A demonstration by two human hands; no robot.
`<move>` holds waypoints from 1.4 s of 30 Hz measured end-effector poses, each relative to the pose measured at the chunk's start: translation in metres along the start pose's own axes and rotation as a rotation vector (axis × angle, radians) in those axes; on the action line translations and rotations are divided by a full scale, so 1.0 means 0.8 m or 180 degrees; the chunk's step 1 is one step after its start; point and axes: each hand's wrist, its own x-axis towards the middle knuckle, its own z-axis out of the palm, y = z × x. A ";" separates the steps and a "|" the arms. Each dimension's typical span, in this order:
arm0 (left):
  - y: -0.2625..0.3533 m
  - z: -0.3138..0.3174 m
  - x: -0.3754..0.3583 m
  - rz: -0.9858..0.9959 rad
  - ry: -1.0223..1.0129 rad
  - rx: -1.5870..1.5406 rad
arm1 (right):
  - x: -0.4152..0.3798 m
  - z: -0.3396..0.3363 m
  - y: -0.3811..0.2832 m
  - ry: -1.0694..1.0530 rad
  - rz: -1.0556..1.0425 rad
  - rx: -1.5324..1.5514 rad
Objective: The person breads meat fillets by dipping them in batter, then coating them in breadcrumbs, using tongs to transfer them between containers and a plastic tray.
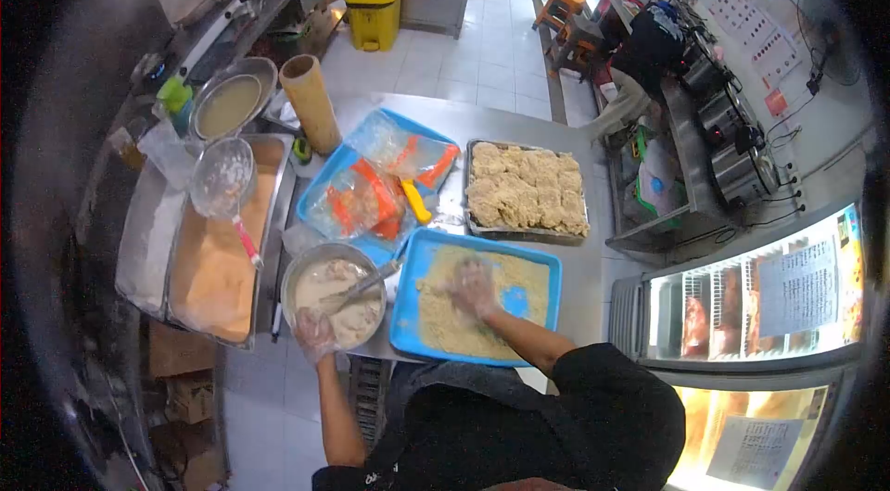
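Note:
My left hand [315,335], in a clear glove, grips the near rim of a round metal bowl [289,292]. Pieces of meat sit in milky batter [326,268] inside it. Metal tongs [363,285] lean in the bowl, their end toward the blue tray. My right hand [471,289], also gloved, is down in the pale crumbs [454,329] of a blue tray [553,306]. Its fingers are blurred, and I cannot tell whether they hold anything. Behind this tray, a metal tray [527,233] is filled with crumb-coated pieces [524,185].
Plastic packets [357,199] and a yellow-handled tool [415,202] lie on another blue tray [311,204]. At left stand metal bins [222,268] of powder, with a sieve [222,178] above. A cardboard tube [311,102] stands behind. Another person [649,46] bends over the right-hand counter.

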 end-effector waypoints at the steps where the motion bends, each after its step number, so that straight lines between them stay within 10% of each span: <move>1: 0.023 -0.019 -0.002 -0.0111 -0.0179 0.0114 | -0.009 -0.029 -0.010 -0.0307 0.0009 0.0092; 6: -0.017 0.007 -0.004 0.0195 0.0258 0.0441 | -0.010 -0.047 -0.007 -0.0370 0.0095 0.0041; 9: -0.109 0.074 -0.003 0.0258 0.0361 -0.1344 | -0.002 -0.004 0.019 0.0070 0.0161 0.0003; 11: -0.091 0.060 -0.010 0.0458 0.0426 -0.0147 | 0.013 0.033 0.046 0.0108 0.0031 0.0247; 13: -0.095 0.043 -0.006 0.2232 0.1104 0.1412 | 0.009 0.100 0.111 0.0333 -0.0456 0.0564; 15: -0.039 0.023 -0.001 0.0273 0.0207 0.0059 | 0.013 0.081 0.130 0.0107 -0.0575 0.0999; 21: 0.011 -0.011 0.009 0.0206 -0.0015 0.0384 | -0.015 -0.061 0.093 -0.1807 0.0335 0.1316; 30: 0.004 -0.006 0.011 0.0193 0.0112 -0.0287 | -0.027 -0.196 0.044 0.0509 -0.0674 0.1500; 36: 0.013 -0.012 0.009 -0.0047 -0.0013 0.0077 | 0.013 -0.062 0.104 -0.0231 0.0710 0.1674; 42: -0.029 0.016 0.008 0.0397 0.0501 -0.0241 | 0.029 -0.048 0.076 -0.1320 0.0296 0.0509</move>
